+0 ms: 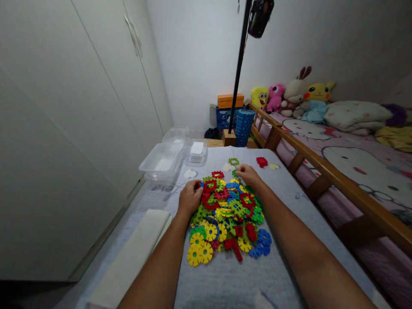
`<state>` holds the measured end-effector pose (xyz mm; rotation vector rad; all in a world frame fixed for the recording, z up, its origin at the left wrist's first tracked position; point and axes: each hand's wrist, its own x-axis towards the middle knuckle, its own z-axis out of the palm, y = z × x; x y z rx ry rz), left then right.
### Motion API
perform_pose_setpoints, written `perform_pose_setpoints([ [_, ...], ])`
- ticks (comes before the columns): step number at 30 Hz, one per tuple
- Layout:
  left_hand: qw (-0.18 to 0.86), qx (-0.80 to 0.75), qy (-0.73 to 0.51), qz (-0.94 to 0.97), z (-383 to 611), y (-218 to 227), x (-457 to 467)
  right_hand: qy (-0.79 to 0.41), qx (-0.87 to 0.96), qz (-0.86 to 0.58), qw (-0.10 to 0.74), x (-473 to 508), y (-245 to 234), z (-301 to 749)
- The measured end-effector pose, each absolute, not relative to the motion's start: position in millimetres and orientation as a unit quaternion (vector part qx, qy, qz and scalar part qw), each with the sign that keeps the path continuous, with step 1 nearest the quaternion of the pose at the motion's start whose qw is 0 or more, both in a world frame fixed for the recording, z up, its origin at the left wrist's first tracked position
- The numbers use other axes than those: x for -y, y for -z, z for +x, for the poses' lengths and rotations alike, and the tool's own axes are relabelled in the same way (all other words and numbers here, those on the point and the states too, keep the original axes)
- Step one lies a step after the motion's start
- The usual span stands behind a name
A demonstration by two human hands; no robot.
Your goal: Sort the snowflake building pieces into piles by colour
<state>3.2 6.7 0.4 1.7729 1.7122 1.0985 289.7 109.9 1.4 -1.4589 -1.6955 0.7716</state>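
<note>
A heap of flat plastic interlocking pieces [227, 214] in red, yellow, green and blue lies in the middle of a cloth-covered table [225, 279]. My left hand [189, 198] rests on the heap's left edge, fingers curled onto a blue piece and red ones. My right hand [247, 174] is at the heap's far right edge, fingers bent around a green piece. Loose pieces lie beyond: a green ring [234, 162], a red piece [262, 162], a pale yellow piece [274, 166] and a white piece [189, 173].
Clear plastic containers [162, 162] and a smaller one [196, 151] stand at the table's far left. A white folded cloth [135, 253] lies along the left edge. White wardrobe doors on the left. A bed with a wooden rail [322, 167] and plush toys on the right. A black pole [238, 68] behind.
</note>
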Motion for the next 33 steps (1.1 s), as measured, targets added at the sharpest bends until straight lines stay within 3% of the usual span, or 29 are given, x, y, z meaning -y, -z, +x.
perform_pose_setpoints([
  [11, 0.222, -0.621, -0.401, 0.635, 2.9, -1.3, -5.7, -0.273, 0.635, -0.603, 0.398, -120.2, -2.0, 276.7],
  [18, 0.226, -0.614, -0.404, 0.639, 2.5, -0.5, -6.1, -0.266, 0.590, -0.621, 0.442, -83.0, -9.0, 340.4],
  [22, 0.227, -0.613, -0.408, 0.638, 1.8, 2.4, -7.1, -0.203, 0.520, -0.679, 0.476, -63.2, -10.1, 380.4],
  [26, 0.227, -0.613, -0.412, 0.635, 1.0, 5.1, -8.3, -0.131, 0.495, -0.727, 0.458, -50.4, -7.2, 397.2],
  [33, 0.242, -0.616, -0.412, 0.627, -0.3, 6.8, -9.4, -0.107, 0.531, -0.723, 0.429, -45.0, -8.0, 398.8],
])
